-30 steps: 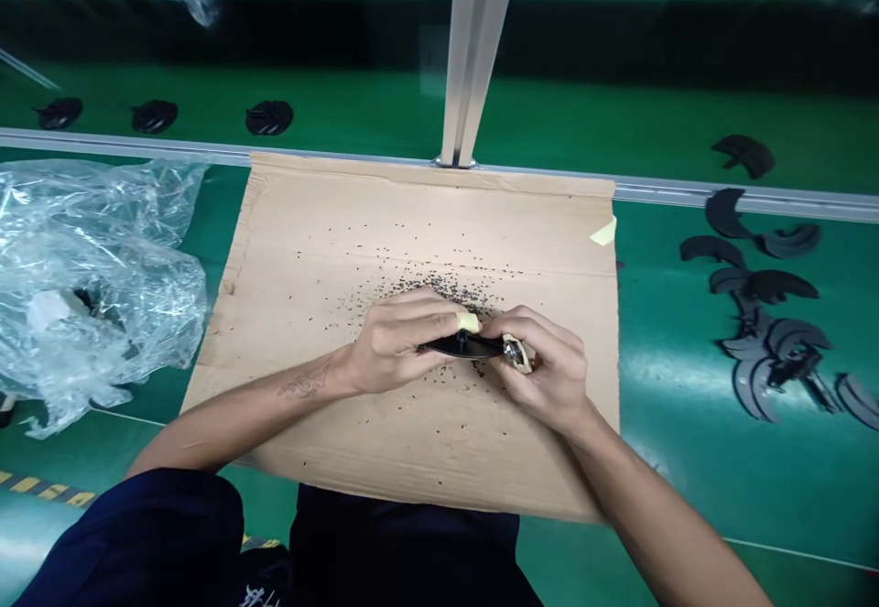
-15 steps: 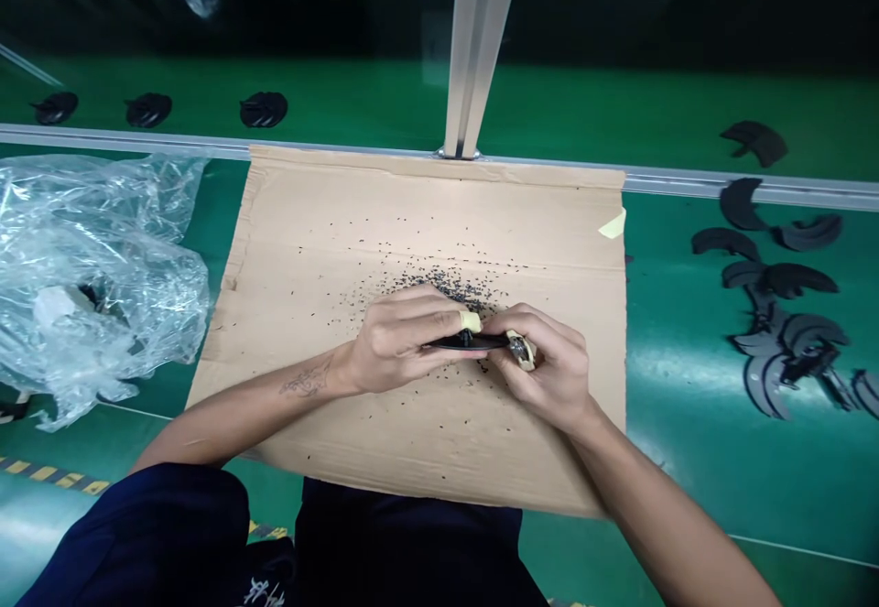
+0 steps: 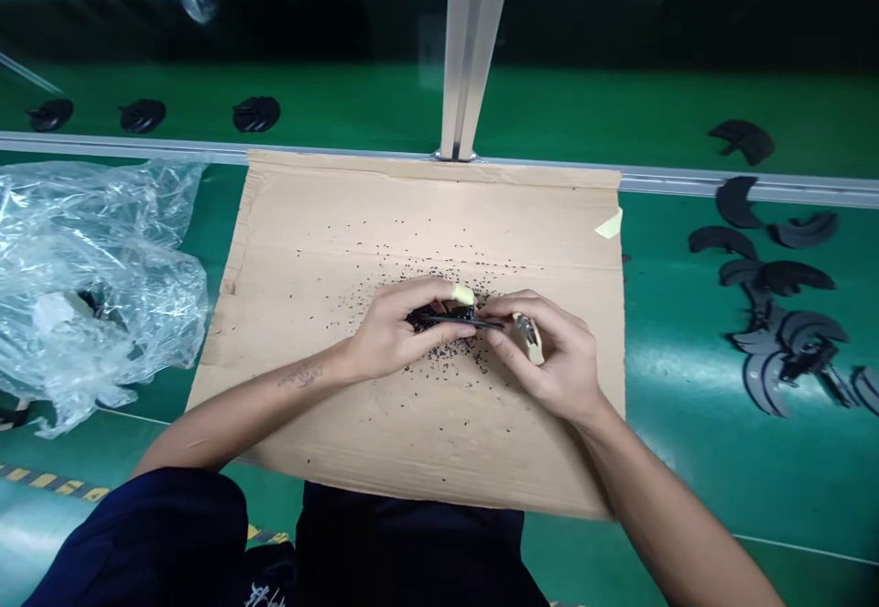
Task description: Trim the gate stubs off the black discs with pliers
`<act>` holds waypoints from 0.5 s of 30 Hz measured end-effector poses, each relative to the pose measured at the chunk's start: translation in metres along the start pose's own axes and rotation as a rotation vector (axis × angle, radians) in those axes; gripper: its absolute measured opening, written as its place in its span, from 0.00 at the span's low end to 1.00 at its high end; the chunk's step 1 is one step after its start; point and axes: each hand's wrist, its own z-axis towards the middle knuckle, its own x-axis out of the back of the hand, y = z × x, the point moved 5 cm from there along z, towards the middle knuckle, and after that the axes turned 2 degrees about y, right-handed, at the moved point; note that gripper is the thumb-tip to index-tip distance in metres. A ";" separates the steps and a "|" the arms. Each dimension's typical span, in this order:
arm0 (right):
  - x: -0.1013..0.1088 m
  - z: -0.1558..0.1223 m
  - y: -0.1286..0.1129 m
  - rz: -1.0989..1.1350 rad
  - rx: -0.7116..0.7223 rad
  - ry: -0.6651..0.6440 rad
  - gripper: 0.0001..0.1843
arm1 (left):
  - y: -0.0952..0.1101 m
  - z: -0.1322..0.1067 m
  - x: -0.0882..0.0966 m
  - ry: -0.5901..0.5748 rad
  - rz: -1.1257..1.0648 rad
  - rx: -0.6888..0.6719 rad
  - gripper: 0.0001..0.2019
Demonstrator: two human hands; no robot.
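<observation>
My left hand [image 3: 402,325] is closed around a flat black plastic part [image 3: 446,316], held edge-on above the cardboard. Pale yellow tape wraps one of its fingertips. My right hand [image 3: 553,351] grips a small tool [image 3: 527,340] with a pale yellow grip and a metal part; its working end is hidden, so its kind is unclear. The thumb and fingers of that hand meet the right end of the black part. Under both hands lies a cardboard sheet [image 3: 330,424], strewn with tiny black bits [image 3: 439,360], thickest around the held part.
To the right, curved black parts [image 3: 789,332] lie in a loose pile on the green surface. Crumpled clear plastic [image 3: 116,268] spreads at the left. A metal upright [image 3: 473,58] rises behind the cardboard from a metal rail [image 3: 687,182]. Round black parts [image 3: 255,114] appear beyond the rail.
The black part has been tilted, and its position in my left hand has shifted. My left thumb now shows along its near side. The tool in my right hand has turned a little.
</observation>
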 end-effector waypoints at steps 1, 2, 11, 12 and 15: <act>0.002 0.001 0.001 -0.038 -0.003 -0.004 0.08 | -0.001 0.001 0.002 0.003 0.015 -0.021 0.11; 0.005 0.002 0.002 -0.088 0.009 -0.006 0.09 | -0.001 0.003 0.003 0.004 0.028 -0.051 0.11; 0.003 -0.002 0.006 -0.519 0.237 -0.084 0.12 | -0.001 0.004 0.003 -0.042 0.026 -0.152 0.11; 0.003 -0.002 0.006 -0.533 0.234 -0.086 0.12 | -0.001 0.004 0.003 -0.043 0.028 -0.156 0.11; 0.003 -0.003 0.004 -0.580 0.237 -0.087 0.11 | -0.001 0.005 0.003 -0.051 0.034 -0.163 0.11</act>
